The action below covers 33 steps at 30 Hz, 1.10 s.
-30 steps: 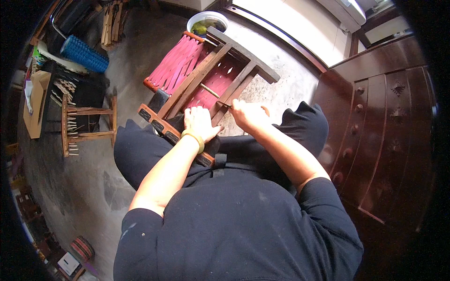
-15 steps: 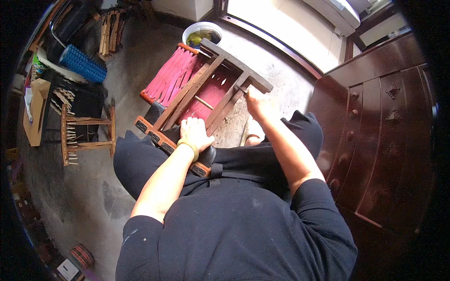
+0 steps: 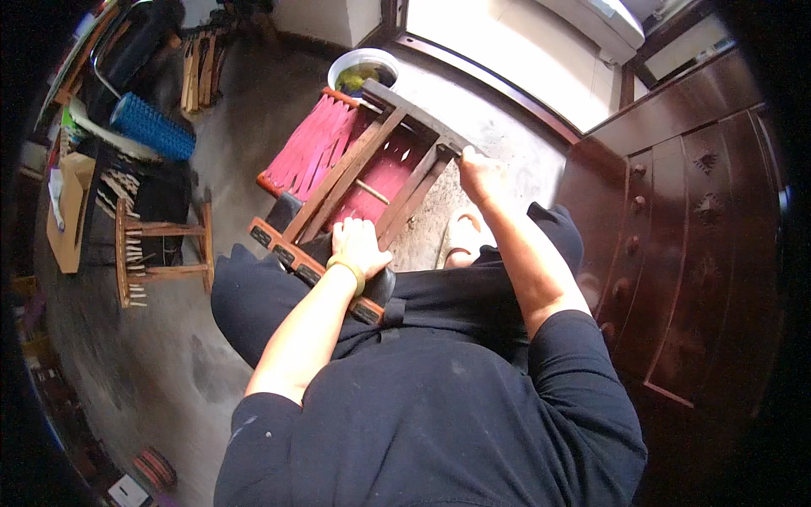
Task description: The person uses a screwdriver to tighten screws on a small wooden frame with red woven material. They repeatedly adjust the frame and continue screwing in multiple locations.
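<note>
A dark-brown wooden stool frame [image 3: 346,173] lies tilted across my lap, its long end bar pointing away from me. Along its near end, an orange-brown rail [image 3: 283,252] is crossed by black strapping. My left hand [image 3: 359,243] is closed over the frame just above this rail, bracing it. At the far right, my right hand [image 3: 483,176] is a fist around a small dark tool, mostly hidden, whose tip meets the frame close to the end bar. Beneath the frame, a stool with a pink woven strap seat [image 3: 306,144] shows.
A white bucket [image 3: 338,64] of dark liquid stands beyond the frame. To the left are a small wooden frame with loose strap ends [image 3: 165,230], a blue textured roller [image 3: 152,125] and a cardboard box [image 3: 76,211]. A dark-red panelled door [image 3: 676,253] rises on the right.
My right hand has shifted right and slightly away from me, toward the end bar. The left hand keeps its hold on the frame. The whole view has tilted a little.
</note>
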Motion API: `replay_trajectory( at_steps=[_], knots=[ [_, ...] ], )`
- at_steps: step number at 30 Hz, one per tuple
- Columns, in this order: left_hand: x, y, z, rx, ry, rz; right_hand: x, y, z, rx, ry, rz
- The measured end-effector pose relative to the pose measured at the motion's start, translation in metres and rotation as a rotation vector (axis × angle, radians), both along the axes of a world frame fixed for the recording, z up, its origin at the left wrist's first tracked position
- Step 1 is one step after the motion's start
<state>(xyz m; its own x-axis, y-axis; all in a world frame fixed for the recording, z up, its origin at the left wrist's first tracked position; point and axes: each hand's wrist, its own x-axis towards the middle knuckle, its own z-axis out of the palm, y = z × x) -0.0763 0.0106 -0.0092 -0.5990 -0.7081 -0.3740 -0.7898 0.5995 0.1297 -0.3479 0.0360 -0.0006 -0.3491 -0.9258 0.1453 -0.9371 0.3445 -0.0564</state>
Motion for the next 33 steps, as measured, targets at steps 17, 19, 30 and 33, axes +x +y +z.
replay_trajectory(
  at_steps=[17, 19, 30, 33],
  knots=[
    [0.011, -0.001, -0.009, -0.033, 0.044, -0.009, 0.031, 0.018, -0.027, 0.083, -0.107, 0.113],
    [0.009, 0.0, -0.013, -0.036, 0.059, 0.003, 0.027, 0.017, -0.03, 0.014, -0.122, 0.115],
    [0.008, 0.002, -0.005, -0.014, 0.008, 0.032, 0.085, 0.04, -0.02, 0.105, -0.193, 0.313],
    [0.006, 0.001, -0.005, 0.002, 0.017, 0.023, 0.066, 0.034, -0.018, -0.025, -0.165, 0.332]
  ],
)
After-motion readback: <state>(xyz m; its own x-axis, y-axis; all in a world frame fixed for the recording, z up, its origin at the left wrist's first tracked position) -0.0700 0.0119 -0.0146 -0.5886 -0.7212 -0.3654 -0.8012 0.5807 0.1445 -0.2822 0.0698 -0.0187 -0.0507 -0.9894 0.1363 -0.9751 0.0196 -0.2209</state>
